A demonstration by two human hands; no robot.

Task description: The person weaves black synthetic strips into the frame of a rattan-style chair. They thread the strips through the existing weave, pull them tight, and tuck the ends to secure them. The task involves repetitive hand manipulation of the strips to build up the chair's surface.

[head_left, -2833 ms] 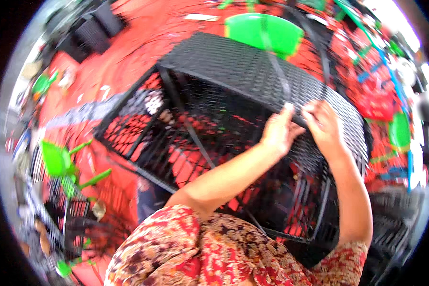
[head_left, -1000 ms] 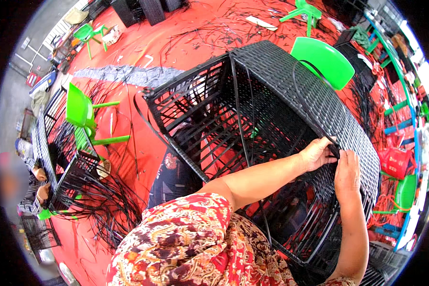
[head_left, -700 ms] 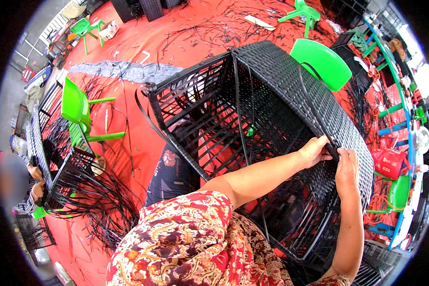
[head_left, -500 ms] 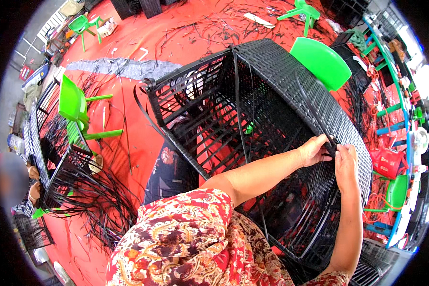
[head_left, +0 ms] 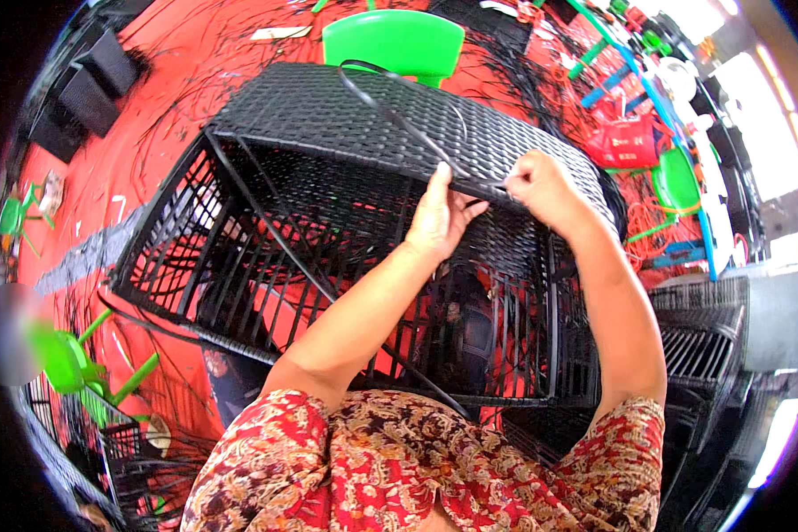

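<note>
Hands meet at the top edge of a big black woven frame (head_left: pixel 355 222) that stands on the red floor (head_left: pixel 164 80). The left hand (head_left: pixel 442 217) lies flat against the weave, its fingers (head_left: pixel 441 182) pressed to the edge, and it is hard to tell if they pinch anything. The right hand (head_left: pixel 541 188) is curled tight, and its fingers grip a thin black strip (head_left: pixel 390 102) right where the strip goes into the weave. The strip loops up and away over the woven top toward a green plastic chair (head_left: pixel 395 35), which sits just behind the frame with its legs hidden. The top of the frame is woven shut, but the front side is only open bars, and the red floor shows through them. Something dark sits inside the frame low down, too dim to make out. A red bag (head_left: pixel 625 142) lies to the right, with tangled strips around it. A small green stool (head_left: pixel 71 368) stands at the lower left, partly blurred. The flowered sleeves (head_left: pixel 399 470) fill the bottom and hide the near foot of the frame. The far right is dark and cut off.
</note>
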